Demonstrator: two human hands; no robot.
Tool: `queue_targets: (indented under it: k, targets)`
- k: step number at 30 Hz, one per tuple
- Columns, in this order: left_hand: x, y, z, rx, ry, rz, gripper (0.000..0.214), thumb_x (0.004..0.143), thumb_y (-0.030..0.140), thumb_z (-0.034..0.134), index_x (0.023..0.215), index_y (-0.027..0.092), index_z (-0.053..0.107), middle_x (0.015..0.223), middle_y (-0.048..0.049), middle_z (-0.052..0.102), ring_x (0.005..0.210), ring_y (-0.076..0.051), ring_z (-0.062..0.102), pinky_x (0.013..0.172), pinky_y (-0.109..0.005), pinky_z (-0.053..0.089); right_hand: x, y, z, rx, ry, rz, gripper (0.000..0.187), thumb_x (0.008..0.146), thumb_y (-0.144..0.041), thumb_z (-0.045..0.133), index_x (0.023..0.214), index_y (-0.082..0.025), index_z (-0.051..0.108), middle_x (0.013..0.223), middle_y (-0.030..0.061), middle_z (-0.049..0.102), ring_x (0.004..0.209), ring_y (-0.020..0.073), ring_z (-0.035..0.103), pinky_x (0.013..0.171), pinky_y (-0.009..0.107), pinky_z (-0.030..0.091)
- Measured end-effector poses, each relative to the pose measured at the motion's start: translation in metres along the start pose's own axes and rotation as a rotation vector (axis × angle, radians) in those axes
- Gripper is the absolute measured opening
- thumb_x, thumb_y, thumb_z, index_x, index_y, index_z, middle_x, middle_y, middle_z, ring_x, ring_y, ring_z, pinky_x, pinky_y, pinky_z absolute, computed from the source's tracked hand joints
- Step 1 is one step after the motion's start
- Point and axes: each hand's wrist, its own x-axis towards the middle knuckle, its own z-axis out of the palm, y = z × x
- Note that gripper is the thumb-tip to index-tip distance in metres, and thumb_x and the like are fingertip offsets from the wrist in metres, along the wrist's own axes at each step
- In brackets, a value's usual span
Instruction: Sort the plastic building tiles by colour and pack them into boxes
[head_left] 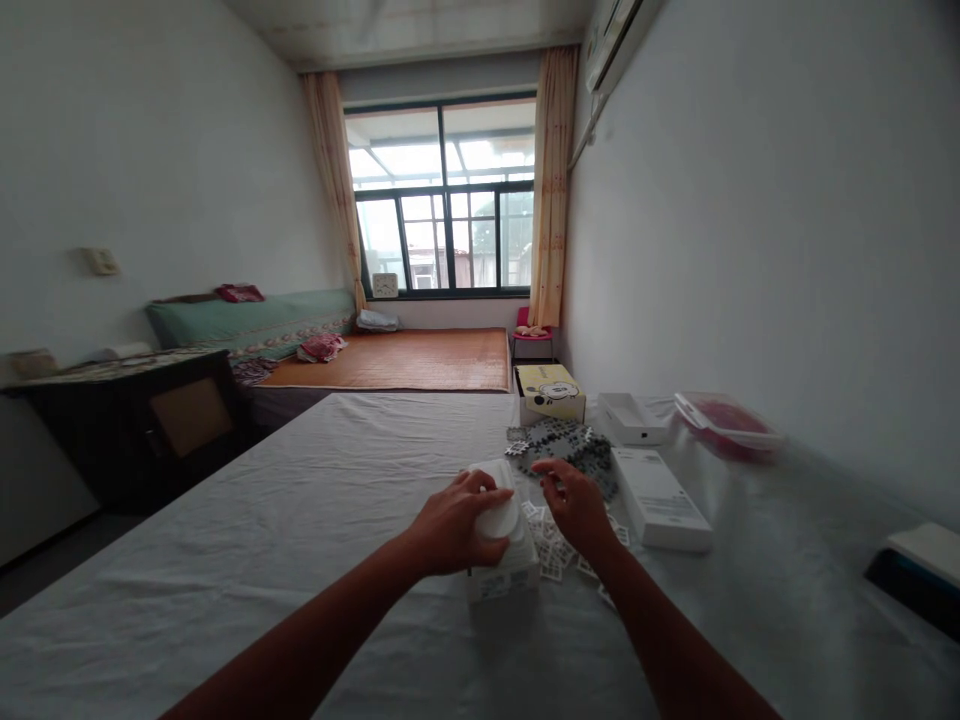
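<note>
My left hand point(466, 520) is closed around a smooth white piece with rounded corners point(499, 518), thumb and fingers on its sides. That piece sits at the top of a white box point(504, 582) with small print on its near face; whether it is a lid or a separate item I cannot tell. To the right, my right hand point(574, 505) hovers over the cards with thumb and forefinger pinched; anything between them is too small to make out. Small white printed cards point(555, 556) lie scattered beneath it. Behind them is a heap of grey jigsaw-like pieces point(559, 440).
A yellow box point(551, 395) stands behind the heap. To the right lie an open white box point(631, 418), a long white box point(661, 500) and a clear-lidded pink container point(727, 425). A white-and-dark object point(919, 570) is at the right edge. A grey-white cloth point(300, 530) covers the table.
</note>
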Motion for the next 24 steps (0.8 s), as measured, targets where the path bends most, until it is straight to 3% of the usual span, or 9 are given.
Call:
queue_targets:
  k: [5,8,10,12,14,18,21,24]
  targets:
    - [-0.010,-0.011,-0.016,-0.046,0.052,-0.069,0.065,0.070,0.055,0.065,0.129,0.033,0.050,0.124,-0.0040,0.053,0.097,-0.022,0.060,0.080,-0.033,0.052,-0.003,-0.015,-0.012,0.073,-0.063,0.099,0.033,0.087,-0.039,0.040,0.098,-0.018,0.062,0.091,0.0080,0.068,0.081,0.0192,0.064,0.069,0.030,0.053]
    - [-0.007,-0.040,-0.030,-0.144,0.154,-0.147,0.050,0.080,0.053,0.055,0.123,0.029,0.056,0.121,-0.0053,0.054,0.080,-0.015,0.063,0.078,-0.031,0.052,-0.020,-0.035,-0.014,0.021,-0.104,0.134,0.044,0.085,-0.049,0.045,0.115,-0.018,0.055,0.108,0.0114,0.065,0.098,0.0241,0.062,0.081,0.037,0.052]
    - [-0.001,-0.065,-0.030,-0.209,0.245,-0.201,0.040,0.085,0.049,0.050,0.113,0.024,0.063,0.110,-0.0063,0.059,0.075,-0.013,0.063,0.077,-0.031,0.052,-0.038,-0.050,-0.003,-0.084,-0.096,0.081,0.067,0.077,-0.051,0.057,0.133,-0.020,0.039,0.128,0.0141,0.053,0.116,0.0303,0.052,0.092,0.046,0.045]
    - [0.004,-0.088,-0.020,-0.266,0.309,-0.237,0.036,0.086,0.046,0.048,0.103,0.021,0.068,0.101,-0.0069,0.062,0.073,-0.013,0.063,0.074,-0.030,0.054,-0.059,-0.062,0.016,-0.188,-0.065,0.016,0.098,0.066,-0.049,0.069,0.145,-0.023,0.017,0.145,0.0152,0.033,0.128,0.0368,0.036,0.099,0.054,0.038]
    - [0.006,-0.105,-0.002,-0.313,0.362,-0.246,0.033,0.086,0.043,0.049,0.098,0.019,0.069,0.099,-0.0072,0.062,0.069,-0.013,0.063,0.070,-0.030,0.055,-0.075,-0.071,0.038,-0.273,-0.033,0.014,0.116,0.060,-0.045,0.075,0.147,-0.026,0.002,0.153,0.0136,0.014,0.131,0.0427,0.028,0.097,0.060,0.035]
    - [-0.002,-0.121,0.033,-0.346,0.491,-0.220,0.029,0.085,0.038,0.049,0.092,0.019,0.069,0.098,-0.0068,0.063,0.077,-0.015,0.063,0.071,-0.030,0.055,-0.083,-0.078,0.064,-0.393,-0.019,0.108,0.113,0.063,-0.039,0.072,0.147,-0.029,-0.004,0.154,0.0090,0.004,0.128,0.0470,0.030,0.091,0.062,0.039]
    - [-0.012,-0.130,0.044,-0.354,0.476,-0.202,0.029,0.085,0.039,0.048,0.089,0.020,0.069,0.096,-0.0069,0.063,0.086,-0.018,0.062,0.069,-0.029,0.056,-0.079,-0.083,0.062,-0.420,-0.035,0.145,0.108,0.065,-0.028,0.066,0.146,-0.028,-0.006,0.154,0.0089,0.005,0.129,0.0437,0.030,0.092,0.059,0.040]
    - [-0.017,-0.142,0.044,-0.373,0.449,-0.222,0.031,0.083,0.042,0.049,0.090,0.020,0.069,0.099,-0.0076,0.062,0.090,-0.019,0.062,0.059,-0.024,0.055,-0.080,-0.089,0.052,-0.394,-0.045,0.117,0.110,0.063,-0.020,0.062,0.146,-0.024,-0.009,0.154,0.0103,0.007,0.135,0.0387,0.022,0.100,0.058,0.034]
